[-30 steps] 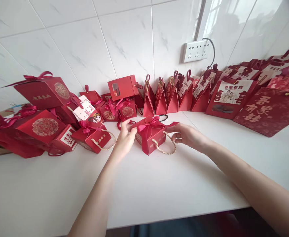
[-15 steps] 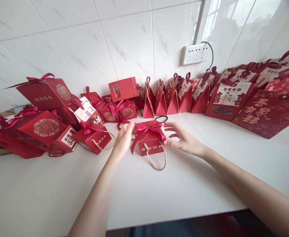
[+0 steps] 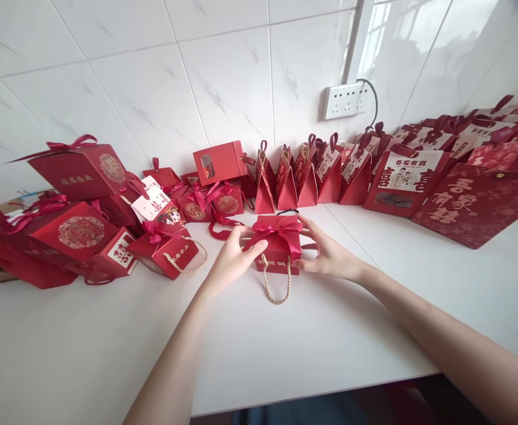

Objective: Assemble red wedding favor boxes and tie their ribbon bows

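Observation:
A small red gift box [image 3: 265, 268] with gold lettering sits on the white table in front of me. On its top is a dark pink ribbon bow [image 3: 280, 231], and a twisted gold cord handle [image 3: 277, 301] hangs down its front. My left hand [image 3: 234, 251] is at the left side, its thumb laid over the bow's left part and its fingers curled by the box's edge. The left ribbon tail is hidden by that hand. Curved round the right side is my right hand [image 3: 327, 248], with fingertips against the box and bow.
Red gift boxes [image 3: 81, 230] with ribbons are piled at the left. Several triangular red boxes [image 3: 285, 186] stand along the tiled wall, and red gift bags [image 3: 480, 203] crowd the right. A socket strip [image 3: 346, 100] with a black cable is on the wall.
My left hand has moved right and brought its thumb onto the bow. My right hand has closed in on the box's right side. The box has shifted slightly right.

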Demonstrator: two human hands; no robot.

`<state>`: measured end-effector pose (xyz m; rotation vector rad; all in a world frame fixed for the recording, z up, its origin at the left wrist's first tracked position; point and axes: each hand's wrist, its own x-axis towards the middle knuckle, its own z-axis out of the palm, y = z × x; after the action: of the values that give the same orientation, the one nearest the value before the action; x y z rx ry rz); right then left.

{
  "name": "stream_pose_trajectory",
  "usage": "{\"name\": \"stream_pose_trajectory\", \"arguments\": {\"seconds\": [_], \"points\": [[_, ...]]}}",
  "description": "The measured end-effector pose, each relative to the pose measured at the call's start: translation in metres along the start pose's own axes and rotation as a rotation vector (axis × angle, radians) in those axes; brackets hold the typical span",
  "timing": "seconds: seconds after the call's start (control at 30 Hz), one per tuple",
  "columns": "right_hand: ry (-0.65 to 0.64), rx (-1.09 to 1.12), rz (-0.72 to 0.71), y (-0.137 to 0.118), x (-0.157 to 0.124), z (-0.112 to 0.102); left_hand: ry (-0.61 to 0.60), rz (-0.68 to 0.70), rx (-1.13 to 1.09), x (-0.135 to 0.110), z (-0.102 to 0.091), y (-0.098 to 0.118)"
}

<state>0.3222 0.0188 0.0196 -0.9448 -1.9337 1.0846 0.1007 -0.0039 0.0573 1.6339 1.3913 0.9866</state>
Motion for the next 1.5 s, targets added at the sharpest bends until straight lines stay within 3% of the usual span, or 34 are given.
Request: {"name": "stream_pose_trajectory", "arguments": {"seconds": [0.17,0.4,0.73,1.0,1.07,1.17,1.23,1.37,1.5], "points": [[0.107,-0.079,-0.119,0.002,-0.001,0.001,0.014,-0.122,-0.001,0.001,-0.002,0.0],[0.164,-0.167,-0.211,0.004,0.0,-0.004,-0.088,-0.096,0.016,-0.002,-0.01,0.008],[0.181,-0.19,-0.235,0.003,0.0,-0.007,-0.324,-0.169,0.159,-0.006,-0.011,0.01],[0.132,-0.223,-0.274,0.0,-0.002,-0.01,-0.581,-0.315,0.354,-0.006,-0.025,-0.008],[0.106,-0.195,-0.29,-0.002,-0.002,-0.011,-0.488,-0.276,0.388,-0.004,-0.03,-0.011],[0.078,-0.163,-0.303,-0.005,-0.003,-0.011,-0.012,-0.076,0.325,0.0,-0.027,-0.009],[0.073,-0.155,-0.298,-0.007,-0.004,-0.011,0.155,0.069,0.185,0.001,-0.018,-0.004],[0.033,-0.122,-0.27,-0.01,-0.005,-0.007,0.011,0.232,0.046,-0.004,0.003,0.006],[-0.088,-0.036,-0.203,-0.012,-0.007,-0.009,0.01,0.198,0.107,-0.008,0.013,0.006]]}}
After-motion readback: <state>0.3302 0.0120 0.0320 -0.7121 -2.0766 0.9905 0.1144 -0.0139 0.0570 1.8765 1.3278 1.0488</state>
